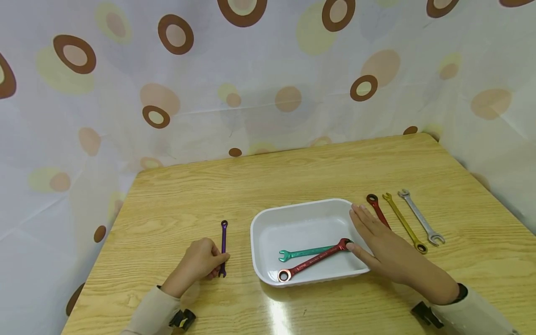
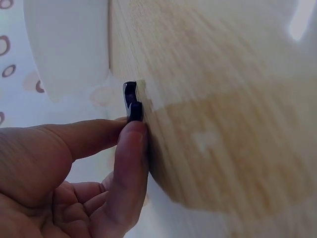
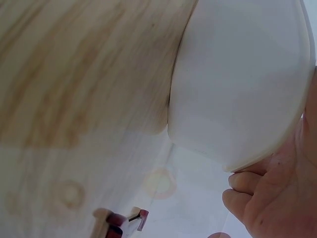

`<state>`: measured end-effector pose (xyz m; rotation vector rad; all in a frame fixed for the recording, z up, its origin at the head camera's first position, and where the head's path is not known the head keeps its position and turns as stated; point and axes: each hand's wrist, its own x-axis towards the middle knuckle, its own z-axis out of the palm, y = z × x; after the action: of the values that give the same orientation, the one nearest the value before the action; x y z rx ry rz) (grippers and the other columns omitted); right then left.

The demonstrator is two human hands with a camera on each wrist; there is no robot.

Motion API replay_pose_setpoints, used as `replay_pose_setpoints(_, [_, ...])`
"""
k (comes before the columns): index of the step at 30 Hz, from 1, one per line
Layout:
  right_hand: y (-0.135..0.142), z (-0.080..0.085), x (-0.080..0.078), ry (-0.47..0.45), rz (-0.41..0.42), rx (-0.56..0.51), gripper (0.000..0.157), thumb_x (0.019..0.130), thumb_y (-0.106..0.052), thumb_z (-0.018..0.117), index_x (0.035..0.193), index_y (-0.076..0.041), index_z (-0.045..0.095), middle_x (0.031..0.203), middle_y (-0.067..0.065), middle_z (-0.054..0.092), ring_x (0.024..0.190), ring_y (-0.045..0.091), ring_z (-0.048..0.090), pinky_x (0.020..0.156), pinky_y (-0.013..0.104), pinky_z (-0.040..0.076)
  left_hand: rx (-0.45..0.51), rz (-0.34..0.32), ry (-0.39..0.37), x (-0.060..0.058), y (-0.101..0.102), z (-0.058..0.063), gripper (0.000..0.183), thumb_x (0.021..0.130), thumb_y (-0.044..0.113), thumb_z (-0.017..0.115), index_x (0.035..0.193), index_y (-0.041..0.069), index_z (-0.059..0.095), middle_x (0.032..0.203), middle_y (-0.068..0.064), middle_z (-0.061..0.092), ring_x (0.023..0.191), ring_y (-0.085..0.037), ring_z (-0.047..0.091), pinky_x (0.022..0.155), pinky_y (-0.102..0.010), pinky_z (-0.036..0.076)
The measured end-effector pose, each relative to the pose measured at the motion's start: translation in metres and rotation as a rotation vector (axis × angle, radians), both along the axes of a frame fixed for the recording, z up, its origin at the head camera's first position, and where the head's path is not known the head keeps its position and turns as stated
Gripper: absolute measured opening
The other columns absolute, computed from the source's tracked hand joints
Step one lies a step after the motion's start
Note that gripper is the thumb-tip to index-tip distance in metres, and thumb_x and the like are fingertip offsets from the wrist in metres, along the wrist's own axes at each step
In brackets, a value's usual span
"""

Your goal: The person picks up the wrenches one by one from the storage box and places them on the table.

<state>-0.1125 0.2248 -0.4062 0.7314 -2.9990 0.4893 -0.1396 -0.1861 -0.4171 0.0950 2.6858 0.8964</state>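
Wrenches, total: six. Tray, white, rectangular: one. Hands: two, set well apart.

Left hand (image 1: 202,258): thumb and finger pinch one purple combination wrench (image 1: 224,237) near its open end; the ring end points away from the person. The wrench is left of the tray (image 1: 301,228), close to the wooden table (image 1: 192,195); full contact with the surface cannot be determined.

Right hand (image 1: 387,249): fingers extended, placed at the tray's right rim. The thumb is near the upper end of a red ratcheting wrench (image 1: 314,262); whether they touch cannot be determined.

Tray contents: two wrenches. The red one overlaps the right end of a green wrench (image 1: 307,252).

Table, right of tray: three wrenches, side by side: one red ring-end wrench (image 1: 380,214), partly hidden by the hand; one yellow combination wrench (image 1: 403,221); one silver double open-end wrench (image 1: 418,216).

Markings: characters on the tray's red shaft, too small to read.
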Motion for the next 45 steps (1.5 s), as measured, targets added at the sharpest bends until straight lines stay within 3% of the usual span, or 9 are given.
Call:
replay_pose_setpoints(12, [0.002, -0.002, 0.0, 0.006, -0.001, -0.01, 0.074, 0.1, -0.043, 0.046, 0.152, 0.0, 0.016, 0.159, 0.018, 0.012, 0.147, 0.031, 0.009, 0.117, 0.045, 0.016, -0.036, 0.004, 0.019, 0.0, 0.002, 0.007, 0.028, 0.086, 0.02, 0.072, 0.062, 0.009, 0.065, 0.049, 0.001, 0.058, 0.043, -0.01, 0.054, 0.043, -0.022, 0.044])
replay_pose_setpoints(19, [0.002, -0.002, 0.0, -0.002, 0.0, -0.018, 0.074, 0.1, -0.042, 0.047, 0.152, 0.0, 0.016, 0.159, 0.019, 0.012, 0.147, 0.031, 0.008, 0.117, 0.044, 0.015, -0.083, 0.019, 0.062, -0.004, -0.001, 0.019, 0.024, 0.085, 0.025, 0.073, 0.086, 0.002, 0.066, 0.073, -0.004, 0.065, 0.064, -0.016, 0.06, 0.055, -0.03, 0.049])
replay_pose_setpoints(26, [0.002, -0.002, 0.0, 0.002, 0.002, -0.021, 0.074, 0.1, -0.042, 0.047, 0.152, 0.0, 0.017, 0.159, 0.018, 0.012, 0.147, 0.03, 0.008, 0.116, 0.045, 0.016, 0.018, -0.01, 0.159, -0.013, 0.005, 0.034, 0.028, 0.085, 0.023, 0.073, 0.1, 0.0, 0.065, 0.085, -0.003, 0.065, 0.079, -0.016, 0.063, 0.066, -0.03, 0.053])
replay_pose_setpoints(30, [0.002, -0.003, -0.001, 0.007, 0.003, -0.02, 0.074, 0.1, -0.042, 0.047, 0.152, 0.0, 0.017, 0.159, 0.017, 0.011, 0.147, 0.031, 0.009, 0.116, 0.046, 0.017, 0.115, -0.063, 0.189, -0.015, 0.016, 0.043, 0.03, 0.087, 0.022, 0.072, 0.107, 0.0, 0.065, 0.096, -0.007, 0.067, 0.088, -0.018, 0.065, 0.074, -0.031, 0.055])
replay_pose_setpoints(36, [0.001, -0.003, 0.0, 0.008, 0.008, -0.027, 0.074, 0.099, -0.042, 0.048, 0.152, -0.001, 0.016, 0.159, 0.018, 0.012, 0.146, 0.033, 0.011, 0.117, 0.042, 0.015, 0.28, -0.193, 0.263, -0.014, 0.038, 0.049, 0.028, 0.086, 0.014, 0.073, 0.108, -0.001, 0.065, 0.105, -0.013, 0.066, 0.096, -0.023, 0.064, 0.085, -0.036, 0.054])
replay_pose_setpoints(45, [-0.001, 0.0, 0.0, 0.001, 0.014, -0.042, 0.075, 0.099, -0.041, 0.049, 0.152, -0.001, 0.016, 0.159, 0.018, 0.012, 0.146, 0.034, 0.011, 0.117, 0.045, 0.016, 0.335, -0.432, 0.262, -0.015, 0.076, 0.041, 0.031, 0.086, 0.013, 0.072, 0.111, -0.003, 0.063, 0.108, -0.014, 0.064, 0.101, -0.027, 0.063, 0.089, -0.033, 0.053])
